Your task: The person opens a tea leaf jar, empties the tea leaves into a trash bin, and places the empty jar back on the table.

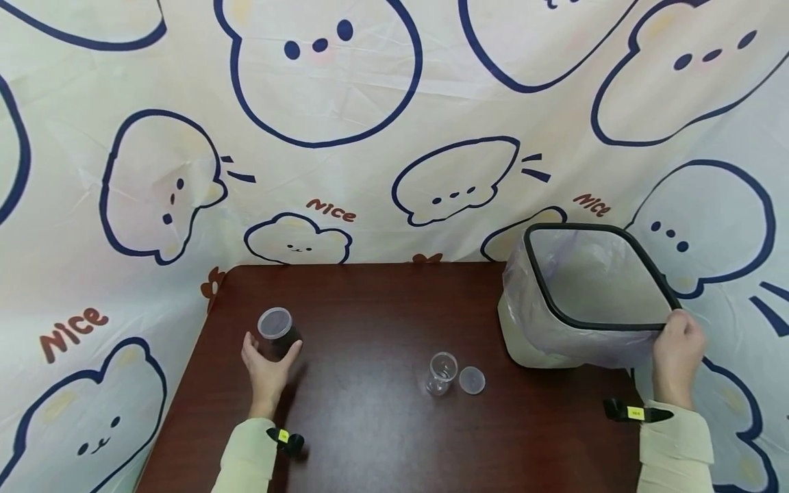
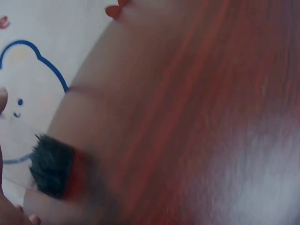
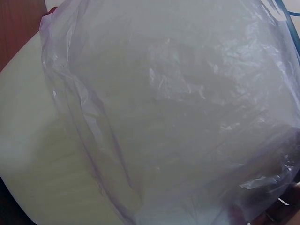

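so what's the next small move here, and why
Probably slide the bin a little inward with the right grip: that grip already holds its rim, and the bin sits close to the right edge of the table.

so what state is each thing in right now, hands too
Dark-filled cup: upright, seemingly lidded
Small clear cup: open, apparently empty
Round lid: off, flat beside the clear cup
Bin: upright, open, lined
Bin liner: folded over the rim
Left hand: around the dark-filled cup
Right hand: gripping the bin's rim
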Tool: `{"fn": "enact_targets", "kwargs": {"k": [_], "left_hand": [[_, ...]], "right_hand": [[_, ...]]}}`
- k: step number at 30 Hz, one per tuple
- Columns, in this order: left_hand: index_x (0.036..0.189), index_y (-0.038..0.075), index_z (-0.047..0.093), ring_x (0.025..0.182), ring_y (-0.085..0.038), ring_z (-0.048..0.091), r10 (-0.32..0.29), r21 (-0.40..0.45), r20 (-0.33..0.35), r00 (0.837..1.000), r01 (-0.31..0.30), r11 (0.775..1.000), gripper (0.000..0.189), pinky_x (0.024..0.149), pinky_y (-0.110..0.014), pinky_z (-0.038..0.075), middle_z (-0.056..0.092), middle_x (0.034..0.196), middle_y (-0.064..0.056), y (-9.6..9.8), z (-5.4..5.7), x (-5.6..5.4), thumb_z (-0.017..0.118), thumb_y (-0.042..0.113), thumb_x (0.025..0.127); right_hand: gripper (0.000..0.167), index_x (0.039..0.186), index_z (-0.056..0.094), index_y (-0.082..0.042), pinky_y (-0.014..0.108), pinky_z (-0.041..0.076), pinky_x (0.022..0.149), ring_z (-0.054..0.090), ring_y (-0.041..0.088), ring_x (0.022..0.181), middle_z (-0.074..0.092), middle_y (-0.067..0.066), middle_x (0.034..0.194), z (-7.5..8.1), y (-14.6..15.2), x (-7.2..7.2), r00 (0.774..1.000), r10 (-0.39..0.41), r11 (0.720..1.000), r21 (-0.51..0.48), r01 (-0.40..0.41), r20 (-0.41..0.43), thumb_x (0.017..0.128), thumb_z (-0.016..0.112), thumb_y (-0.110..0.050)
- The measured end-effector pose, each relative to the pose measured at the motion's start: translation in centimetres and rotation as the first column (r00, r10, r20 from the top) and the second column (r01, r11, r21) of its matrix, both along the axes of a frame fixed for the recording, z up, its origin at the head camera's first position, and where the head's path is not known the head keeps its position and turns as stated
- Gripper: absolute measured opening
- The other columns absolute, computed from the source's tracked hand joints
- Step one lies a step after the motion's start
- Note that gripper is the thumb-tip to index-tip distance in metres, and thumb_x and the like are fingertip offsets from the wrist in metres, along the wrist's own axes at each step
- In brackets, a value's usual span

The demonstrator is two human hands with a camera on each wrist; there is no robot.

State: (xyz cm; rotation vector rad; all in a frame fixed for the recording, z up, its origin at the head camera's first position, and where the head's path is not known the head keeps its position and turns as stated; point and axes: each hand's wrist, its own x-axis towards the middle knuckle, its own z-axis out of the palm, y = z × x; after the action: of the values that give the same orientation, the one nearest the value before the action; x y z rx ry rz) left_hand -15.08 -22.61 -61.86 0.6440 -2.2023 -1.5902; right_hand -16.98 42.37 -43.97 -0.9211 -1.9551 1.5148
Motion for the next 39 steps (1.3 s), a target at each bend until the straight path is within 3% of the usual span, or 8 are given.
{"fn": "enact_targets", "kwargs": {"k": [5,19,27,39], "left_hand": [[0.162,0.010,0.005,0.153,-0.035,0.015,-0.025,0.030,-0.053,0.998,0.026,0.999,0.112,0.121,-0.052,0.018,0.011,0.165,-0.020,-0.9,-0.7,-0.4,0.084,0.025,0.085],[0.162,0.007,0.002,0.153,-0.033,0.019,-0.077,0.067,-0.027,0.997,0.079,0.995,0.114,0.120,-0.049,0.021,0.013,0.166,-0.021,-1.7,-1.6,-1.7,0.085,0.020,0.085],[0.162,0.007,0.004,0.152,-0.035,0.022,-0.073,0.068,-0.025,0.997,0.075,0.995,0.112,0.120,-0.050,0.022,0.016,0.166,-0.021,-1.7,-1.4,-2.2,0.085,0.020,0.085],[0.162,0.014,0.015,0.145,-0.035,0.032,-0.118,0.016,-0.044,0.992,0.119,0.993,0.108,0.118,-0.055,0.024,0.035,0.156,-0.020,-1.2,-1.4,-2.7,0.087,0.020,0.082]], "right_hand": [[0.040,0.068,0.042,-0.011,0.028,0.024,0.048,0.032,0.013,0.056,0.034,-0.006,0.061,0.0,0.0,0.0,1.000,-0.011,1.000,0.001,0.011,0.010,0.105,0.036,-0.022],[0.039,0.067,0.042,-0.012,0.028,0.024,0.047,0.032,0.011,0.054,0.035,-0.008,0.060,-0.1,0.3,0.0,1.000,-0.001,1.000,0.022,0.001,0.018,0.105,0.035,-0.021],[0.040,0.068,0.042,-0.010,0.029,0.023,0.048,0.031,0.013,0.055,0.034,-0.005,0.062,0.1,0.1,0.2,1.000,0.008,0.999,-0.043,-0.009,-0.015,0.106,0.036,-0.022],[0.039,0.069,0.041,-0.011,0.030,0.022,0.049,0.030,0.014,0.056,0.033,-0.005,0.063,0.1,0.2,0.1,1.000,0.017,1.000,-0.017,-0.017,0.004,0.106,0.035,-0.024]]}}
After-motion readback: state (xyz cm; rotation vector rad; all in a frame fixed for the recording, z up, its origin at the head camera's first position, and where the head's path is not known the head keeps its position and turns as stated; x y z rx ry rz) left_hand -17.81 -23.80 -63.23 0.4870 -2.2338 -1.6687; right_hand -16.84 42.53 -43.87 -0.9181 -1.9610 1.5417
